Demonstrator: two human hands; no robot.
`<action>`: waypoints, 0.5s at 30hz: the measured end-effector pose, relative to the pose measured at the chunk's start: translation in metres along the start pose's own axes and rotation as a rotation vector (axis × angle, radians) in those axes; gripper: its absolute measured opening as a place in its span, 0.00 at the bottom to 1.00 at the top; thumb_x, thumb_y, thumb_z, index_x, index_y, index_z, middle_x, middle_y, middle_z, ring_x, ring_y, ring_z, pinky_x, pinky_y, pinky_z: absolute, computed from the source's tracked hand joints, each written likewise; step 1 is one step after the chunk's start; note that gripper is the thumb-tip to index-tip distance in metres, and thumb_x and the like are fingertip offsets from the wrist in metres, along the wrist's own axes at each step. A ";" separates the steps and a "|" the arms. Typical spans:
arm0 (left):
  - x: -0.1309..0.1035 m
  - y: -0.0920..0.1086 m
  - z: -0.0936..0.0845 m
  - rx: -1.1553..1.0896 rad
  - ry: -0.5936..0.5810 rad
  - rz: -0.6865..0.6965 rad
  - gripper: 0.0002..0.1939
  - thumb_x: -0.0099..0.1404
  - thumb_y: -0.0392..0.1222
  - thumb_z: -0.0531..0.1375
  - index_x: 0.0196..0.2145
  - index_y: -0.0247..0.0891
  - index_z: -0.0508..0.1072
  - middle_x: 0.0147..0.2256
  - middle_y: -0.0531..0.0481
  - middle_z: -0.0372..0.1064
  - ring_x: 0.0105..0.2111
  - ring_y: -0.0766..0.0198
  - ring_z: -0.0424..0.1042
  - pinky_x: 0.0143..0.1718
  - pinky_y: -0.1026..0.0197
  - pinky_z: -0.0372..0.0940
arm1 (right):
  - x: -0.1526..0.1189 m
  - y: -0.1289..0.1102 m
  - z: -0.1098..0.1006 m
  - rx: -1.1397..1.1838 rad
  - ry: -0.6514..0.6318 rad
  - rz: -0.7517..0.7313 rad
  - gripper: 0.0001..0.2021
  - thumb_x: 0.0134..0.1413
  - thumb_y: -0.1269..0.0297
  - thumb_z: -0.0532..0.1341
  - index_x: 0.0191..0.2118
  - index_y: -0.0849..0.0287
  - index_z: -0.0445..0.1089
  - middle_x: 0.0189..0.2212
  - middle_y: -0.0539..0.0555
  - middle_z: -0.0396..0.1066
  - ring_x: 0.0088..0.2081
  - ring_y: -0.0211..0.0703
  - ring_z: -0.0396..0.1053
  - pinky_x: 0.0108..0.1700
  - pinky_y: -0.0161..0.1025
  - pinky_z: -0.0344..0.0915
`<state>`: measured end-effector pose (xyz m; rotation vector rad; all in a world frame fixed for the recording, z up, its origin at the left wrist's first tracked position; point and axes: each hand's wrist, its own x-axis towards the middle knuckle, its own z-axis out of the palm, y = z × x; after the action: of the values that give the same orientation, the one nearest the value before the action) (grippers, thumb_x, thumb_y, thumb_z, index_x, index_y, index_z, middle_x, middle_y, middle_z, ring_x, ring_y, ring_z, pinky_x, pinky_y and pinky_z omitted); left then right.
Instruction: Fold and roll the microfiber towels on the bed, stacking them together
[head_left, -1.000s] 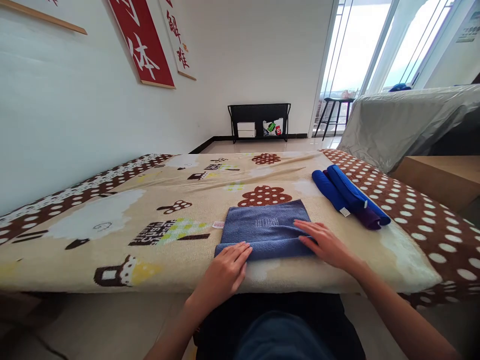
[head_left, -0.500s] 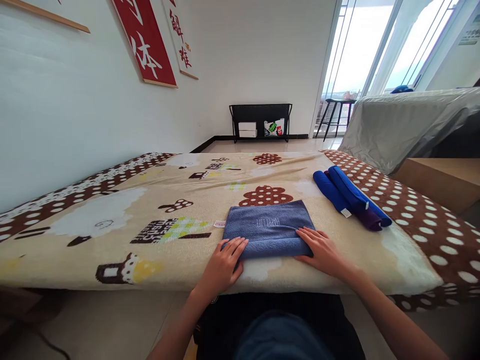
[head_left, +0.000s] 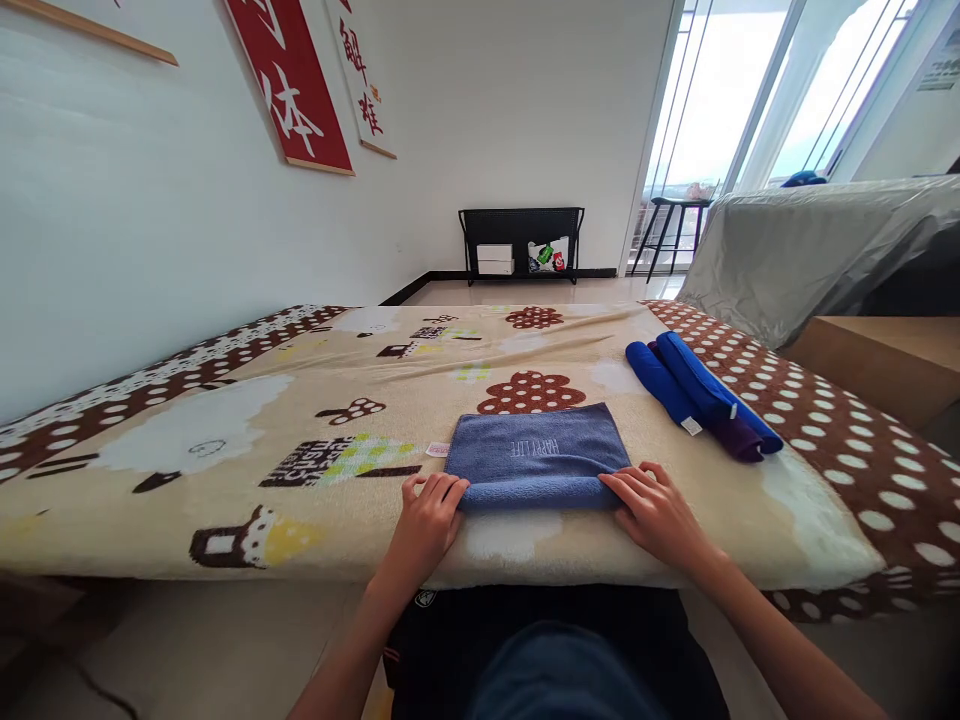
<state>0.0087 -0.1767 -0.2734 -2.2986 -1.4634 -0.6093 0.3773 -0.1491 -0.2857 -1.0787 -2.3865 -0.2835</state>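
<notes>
A blue-grey towel (head_left: 536, 450) with "HAPPY LIFE" lettering lies on the blanket before me, its near edge rolled into a thick fold. My left hand (head_left: 429, 515) grips the left end of that roll, fingers curled over it. At the right end, my right hand (head_left: 654, 508) pinches the roll in the same way. A small white label sticks out from the towel's left edge. To the right, beyond my right hand, rolled blue and purple towels (head_left: 701, 395) rest side by side with white tags showing.
A cream patterned blanket (head_left: 247, 430) with brown dotted borders covers the bed. Beyond stand a black rack (head_left: 521, 235) by the wall and a dark stool (head_left: 671, 225) near the window. At right are a cardboard box (head_left: 885, 355) and a plastic-covered piece of furniture (head_left: 795, 250).
Both hands have shifted to the outer ends of the rolled edge, the left moving left and the right moving right. The near roll looks rounder and tighter.
</notes>
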 end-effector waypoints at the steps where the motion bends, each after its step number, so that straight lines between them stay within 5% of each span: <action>1: 0.001 0.000 -0.003 -0.005 -0.005 -0.002 0.18 0.60 0.25 0.51 0.45 0.38 0.72 0.41 0.45 0.75 0.46 0.54 0.72 0.53 0.47 0.52 | 0.000 -0.001 -0.002 0.023 0.012 0.001 0.17 0.60 0.73 0.52 0.52 0.60 0.68 0.42 0.57 0.75 0.45 0.45 0.70 0.57 0.50 0.55; 5: 0.004 0.003 -0.013 0.005 -0.109 -0.024 0.13 0.59 0.25 0.52 0.36 0.37 0.72 0.34 0.47 0.73 0.39 0.55 0.71 0.50 0.46 0.55 | 0.004 -0.008 -0.009 0.026 -0.054 0.071 0.11 0.58 0.75 0.52 0.41 0.59 0.70 0.32 0.53 0.73 0.36 0.43 0.68 0.53 0.49 0.57; 8: 0.015 0.010 -0.014 0.076 -0.166 -0.076 0.12 0.60 0.26 0.51 0.33 0.36 0.72 0.32 0.45 0.72 0.38 0.53 0.71 0.49 0.45 0.56 | 0.018 -0.019 -0.006 -0.088 -0.093 0.133 0.09 0.56 0.76 0.54 0.35 0.59 0.70 0.34 0.55 0.73 0.40 0.47 0.68 0.52 0.49 0.58; 11: 0.032 0.029 -0.008 0.093 -0.133 -0.087 0.15 0.61 0.25 0.50 0.39 0.36 0.73 0.38 0.42 0.73 0.43 0.50 0.71 0.52 0.43 0.56 | 0.038 -0.037 0.002 -0.101 -0.057 0.078 0.16 0.54 0.78 0.53 0.47 0.61 0.71 0.46 0.59 0.73 0.49 0.50 0.67 0.55 0.48 0.57; 15: 0.048 0.061 0.006 -0.108 -0.152 0.106 0.24 0.63 0.28 0.52 0.56 0.36 0.67 0.53 0.41 0.70 0.53 0.53 0.67 0.57 0.48 0.56 | 0.057 -0.054 0.016 0.044 -0.070 -0.007 0.23 0.56 0.76 0.54 0.58 0.62 0.65 0.52 0.59 0.71 0.51 0.47 0.66 0.56 0.46 0.58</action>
<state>0.0830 -0.1617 -0.2568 -2.5373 -1.3934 -0.5045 0.2992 -0.1420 -0.2691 -1.0764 -2.4473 -0.1973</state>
